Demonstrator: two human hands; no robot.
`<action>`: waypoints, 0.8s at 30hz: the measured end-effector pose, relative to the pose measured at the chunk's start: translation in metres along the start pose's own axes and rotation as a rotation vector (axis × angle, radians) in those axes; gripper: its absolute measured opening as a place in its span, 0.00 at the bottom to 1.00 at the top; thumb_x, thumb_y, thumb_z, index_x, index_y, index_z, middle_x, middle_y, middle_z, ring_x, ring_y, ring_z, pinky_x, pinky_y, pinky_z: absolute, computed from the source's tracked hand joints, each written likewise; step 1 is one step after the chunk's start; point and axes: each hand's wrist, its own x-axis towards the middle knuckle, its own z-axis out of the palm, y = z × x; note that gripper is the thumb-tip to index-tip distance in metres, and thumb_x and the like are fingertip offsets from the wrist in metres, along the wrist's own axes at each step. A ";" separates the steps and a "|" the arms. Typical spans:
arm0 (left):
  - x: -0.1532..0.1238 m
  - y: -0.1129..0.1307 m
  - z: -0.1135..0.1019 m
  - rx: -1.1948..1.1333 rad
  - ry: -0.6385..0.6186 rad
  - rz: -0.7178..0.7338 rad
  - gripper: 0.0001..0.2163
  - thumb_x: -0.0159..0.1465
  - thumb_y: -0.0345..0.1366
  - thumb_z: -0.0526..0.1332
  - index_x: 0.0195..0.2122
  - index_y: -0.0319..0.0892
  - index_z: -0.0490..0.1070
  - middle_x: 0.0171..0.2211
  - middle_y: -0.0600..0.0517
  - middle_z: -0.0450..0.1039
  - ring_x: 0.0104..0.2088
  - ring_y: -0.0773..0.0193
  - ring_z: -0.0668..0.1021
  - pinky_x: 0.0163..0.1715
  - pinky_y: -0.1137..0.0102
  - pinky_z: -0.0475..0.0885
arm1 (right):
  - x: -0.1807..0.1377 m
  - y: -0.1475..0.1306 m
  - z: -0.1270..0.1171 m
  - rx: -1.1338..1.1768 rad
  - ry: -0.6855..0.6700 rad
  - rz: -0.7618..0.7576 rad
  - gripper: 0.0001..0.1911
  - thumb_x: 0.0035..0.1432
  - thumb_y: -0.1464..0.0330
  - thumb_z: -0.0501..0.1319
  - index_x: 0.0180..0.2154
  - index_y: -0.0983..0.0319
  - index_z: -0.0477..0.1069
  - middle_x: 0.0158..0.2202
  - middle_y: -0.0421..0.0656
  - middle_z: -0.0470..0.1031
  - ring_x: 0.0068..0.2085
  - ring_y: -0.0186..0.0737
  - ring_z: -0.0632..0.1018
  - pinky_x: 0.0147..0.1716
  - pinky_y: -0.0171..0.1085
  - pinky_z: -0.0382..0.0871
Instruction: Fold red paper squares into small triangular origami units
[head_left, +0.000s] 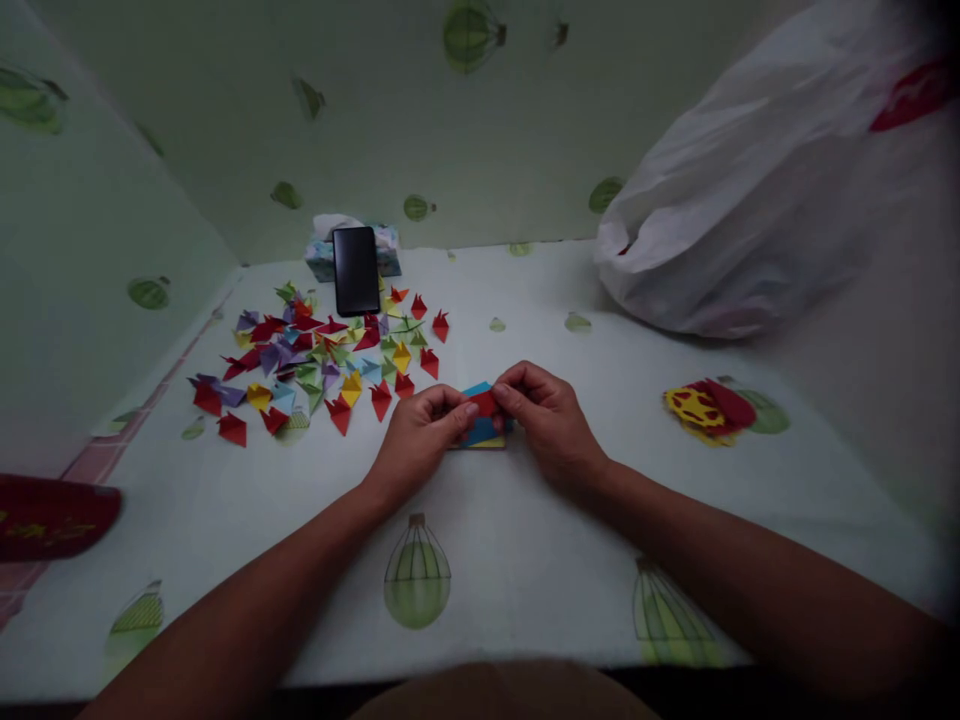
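Note:
Between my hands is a small piece of red paper (pixel 484 402), pinched from both sides. My left hand (pixel 427 430) grips its left edge with thumb and forefinger. On the opposite edge, the thumb and fingers of my right hand (pixel 547 415) are closed. Fingers hide part of the red paper, so its folds cannot be made out. Right beneath it on the table lies a stack of coloured paper (pixel 480 438), with blue and yellow sheets showing. To the left, many small folded paper cranes (pixel 322 350) in red, yellow, green, purple and blue are spread about.
A black phone (pixel 356 270) leans on a tissue box (pixel 321 255) behind the cranes. At right lie yellow and red paper cut-outs (pixel 705 408). A big white plastic bag (pixel 720 220) fills the back right. A red object (pixel 56 517) sits at the left edge.

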 end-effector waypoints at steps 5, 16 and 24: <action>0.000 0.000 -0.002 0.135 0.012 0.063 0.10 0.59 0.41 0.65 0.27 0.39 0.72 0.22 0.56 0.70 0.24 0.70 0.69 0.26 0.73 0.63 | 0.000 0.000 0.000 -0.047 -0.085 0.040 0.11 0.57 0.62 0.66 0.29 0.61 0.70 0.22 0.36 0.71 0.25 0.33 0.70 0.27 0.35 0.63; -0.003 0.003 -0.001 0.172 0.030 0.009 0.11 0.61 0.42 0.63 0.27 0.39 0.72 0.21 0.54 0.72 0.21 0.69 0.72 0.24 0.73 0.67 | -0.001 0.001 0.000 0.033 -0.022 0.046 0.12 0.58 0.63 0.66 0.26 0.61 0.69 0.21 0.36 0.71 0.24 0.32 0.70 0.27 0.35 0.63; 0.001 -0.003 -0.002 -0.082 0.005 0.004 0.11 0.57 0.42 0.68 0.27 0.38 0.74 0.25 0.54 0.73 0.27 0.70 0.71 0.30 0.74 0.66 | 0.000 -0.002 0.000 0.074 -0.151 0.110 0.15 0.61 0.59 0.63 0.27 0.63 0.70 0.21 0.37 0.72 0.23 0.31 0.71 0.25 0.33 0.64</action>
